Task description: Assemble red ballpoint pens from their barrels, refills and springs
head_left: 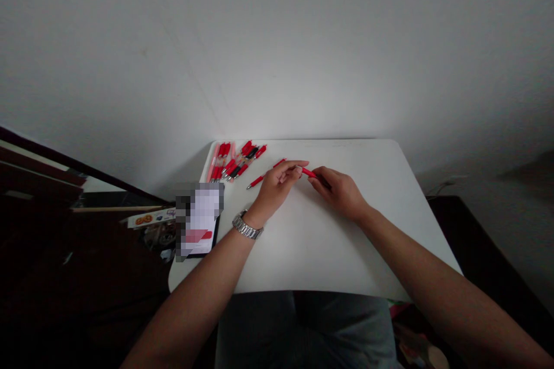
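Both of my hands meet over the middle of a small white table [329,248]. My left hand [279,184], with a metal watch [247,226] on its wrist, pinches one end of a red pen [308,172]. My right hand [340,190] is closed on the other end of the same pen. Just behind my left hand another red pen [259,179] lies loose on the table. A pile of several red pens [236,161] lies at the table's far left corner.
A blurred-out flat object on a dark backing [199,219] rests at the table's left edge. Dark furniture with clutter [147,222] stands to the left. A plain white wall rises behind the table. My lap shows below the near edge.
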`<state>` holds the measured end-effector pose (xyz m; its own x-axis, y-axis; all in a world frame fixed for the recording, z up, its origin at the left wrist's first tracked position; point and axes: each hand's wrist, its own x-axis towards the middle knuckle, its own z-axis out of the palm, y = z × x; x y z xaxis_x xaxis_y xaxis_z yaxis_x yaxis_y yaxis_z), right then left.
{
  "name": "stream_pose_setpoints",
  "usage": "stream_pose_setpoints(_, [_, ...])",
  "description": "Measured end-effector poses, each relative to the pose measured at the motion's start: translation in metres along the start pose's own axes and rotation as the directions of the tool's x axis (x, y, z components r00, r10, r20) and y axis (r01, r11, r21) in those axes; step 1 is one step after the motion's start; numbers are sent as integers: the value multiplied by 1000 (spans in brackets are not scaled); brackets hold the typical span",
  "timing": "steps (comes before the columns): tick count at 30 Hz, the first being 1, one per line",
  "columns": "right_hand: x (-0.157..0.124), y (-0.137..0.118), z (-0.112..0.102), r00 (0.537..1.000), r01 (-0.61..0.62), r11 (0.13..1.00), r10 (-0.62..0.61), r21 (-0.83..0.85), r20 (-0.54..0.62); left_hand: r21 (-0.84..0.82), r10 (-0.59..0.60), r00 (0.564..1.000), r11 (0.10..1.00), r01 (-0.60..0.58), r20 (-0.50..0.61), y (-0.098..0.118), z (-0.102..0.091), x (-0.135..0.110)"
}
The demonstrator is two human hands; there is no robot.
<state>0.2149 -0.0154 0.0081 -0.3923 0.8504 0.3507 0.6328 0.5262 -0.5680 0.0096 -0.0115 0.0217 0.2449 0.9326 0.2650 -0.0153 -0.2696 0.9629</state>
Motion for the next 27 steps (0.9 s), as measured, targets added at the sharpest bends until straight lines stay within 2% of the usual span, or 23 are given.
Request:
stream_pose_setpoints(5, [0, -2, -3, 1000, -19, 1000, 19, 11, -3, -35, 17, 999, 999, -18, -27, -7, 0, 1])
stream_pose_setpoints(14, [0, -1, -5, 999, 29, 1000, -29, 2, -25, -59, 9, 997, 998, -14, -79, -9, 2, 3])
stream_pose_setpoints(27, [1, -2, -6, 998, 9, 999, -11, -35, -63, -36, -7, 997, 999, 4, -77, -11, 0, 2])
